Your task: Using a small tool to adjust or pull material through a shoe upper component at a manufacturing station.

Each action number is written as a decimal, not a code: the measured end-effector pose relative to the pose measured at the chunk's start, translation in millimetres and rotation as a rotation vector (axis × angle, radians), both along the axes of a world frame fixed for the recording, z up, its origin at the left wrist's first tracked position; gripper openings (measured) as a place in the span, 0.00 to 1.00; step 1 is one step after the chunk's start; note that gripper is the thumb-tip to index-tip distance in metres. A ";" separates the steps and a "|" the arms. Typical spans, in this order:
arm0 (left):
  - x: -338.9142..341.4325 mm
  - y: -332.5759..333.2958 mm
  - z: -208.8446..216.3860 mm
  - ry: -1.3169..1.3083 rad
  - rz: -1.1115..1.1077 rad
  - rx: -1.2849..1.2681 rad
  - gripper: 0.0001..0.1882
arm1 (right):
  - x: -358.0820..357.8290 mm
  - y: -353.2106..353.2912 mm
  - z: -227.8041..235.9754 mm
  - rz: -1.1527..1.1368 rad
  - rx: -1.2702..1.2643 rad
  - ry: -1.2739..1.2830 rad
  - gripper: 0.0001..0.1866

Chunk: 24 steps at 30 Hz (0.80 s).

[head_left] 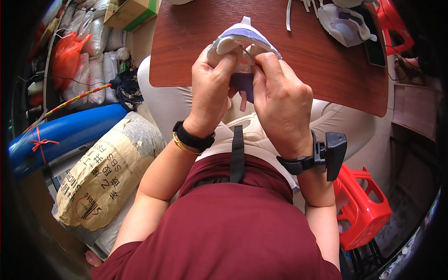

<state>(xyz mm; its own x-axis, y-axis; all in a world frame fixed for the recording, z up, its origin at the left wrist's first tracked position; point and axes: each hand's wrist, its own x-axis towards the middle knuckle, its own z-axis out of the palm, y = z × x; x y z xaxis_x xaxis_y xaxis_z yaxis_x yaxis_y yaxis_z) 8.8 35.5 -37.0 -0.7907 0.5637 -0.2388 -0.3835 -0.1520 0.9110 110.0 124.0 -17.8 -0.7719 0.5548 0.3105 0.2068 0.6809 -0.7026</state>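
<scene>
Both hands are raised over my lap at the near edge of a brown table (308,51). My left hand (210,93) grips a white and purple shoe upper (242,37) from the left side, thumb pressed on its white padded edge. My right hand (280,102) pinches a thin needle (247,52) at the same piece, fingers closed tight against the fabric. A purple flap of the upper hangs down between the two hands. The left wrist carries a black band and a gold bangle, the right wrist a black strap with a small black device.
More white and purple shoe uppers (347,23) and white straps lie at the table's far right. A red plastic stool (361,205) stands at my right. On my left are a big paper sack (102,177), a blue roll (65,135), white sacks and a cardboard box (133,13).
</scene>
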 end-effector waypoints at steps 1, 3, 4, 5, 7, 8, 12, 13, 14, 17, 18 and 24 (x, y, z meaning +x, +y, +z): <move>-1.1 1.3 -0.7 0.003 -0.002 0.002 0.07 | -1.2 0.9 0.3 0.005 -0.002 0.011 0.07; -2.4 2.1 -2.2 0.019 -0.019 0.009 0.07 | -1.8 2.1 -0.5 0.002 0.009 0.011 0.07; -2.9 1.2 -3.8 0.019 -0.020 0.008 0.07 | -1.7 2.0 -0.7 0.002 0.019 0.009 0.07; -3.7 -0.2 -6.0 0.018 -0.028 0.011 0.07 | -1.9 1.5 -0.6 0.001 0.017 0.009 0.07; -3.6 1.1 -6.7 0.017 -0.037 0.013 0.06 | -2.4 0.0 -0.8 0.004 0.034 0.027 0.07; -1.7 4.9 -5.3 0.015 0.009 0.040 0.05 | -2.4 -0.7 -1.5 0.004 0.033 0.027 0.07; -3.7 7.5 -11.6 0.070 0.066 0.060 0.03 | -0.3 -3.2 -5.5 -0.003 0.073 0.046 0.08; -4.4 7.4 -12.7 0.070 0.067 0.060 0.03 | 0.5 -3.8 -6.2 -0.006 0.074 0.060 0.09; -5.2 7.1 -13.5 0.077 0.058 0.066 0.02 | 1.2 -4.7 -7.2 -0.006 0.074 0.060 0.09; -6.4 6.0 -13.5 0.091 0.032 0.054 0.02 | 2.7 -5.6 -12.1 -0.019 0.058 0.074 0.09; -6.8 5.4 -13.4 0.099 0.017 0.035 0.03 | 2.1 -4.4 -15.2 -0.004 0.052 0.106 0.08; -7.0 6.0 -7.3 -0.020 0.007 0.103 0.06 | 18.6 15.5 4.9 0.095 -0.113 0.068 0.07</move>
<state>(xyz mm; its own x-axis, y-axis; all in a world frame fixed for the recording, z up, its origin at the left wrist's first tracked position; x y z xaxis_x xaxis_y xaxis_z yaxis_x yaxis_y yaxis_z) 1.8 41.5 -44.3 -0.7906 0.5803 -0.1954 -0.3996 -0.2472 0.8827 128.6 139.5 -12.9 -0.8017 0.5148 0.3036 0.0945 0.6108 -0.7861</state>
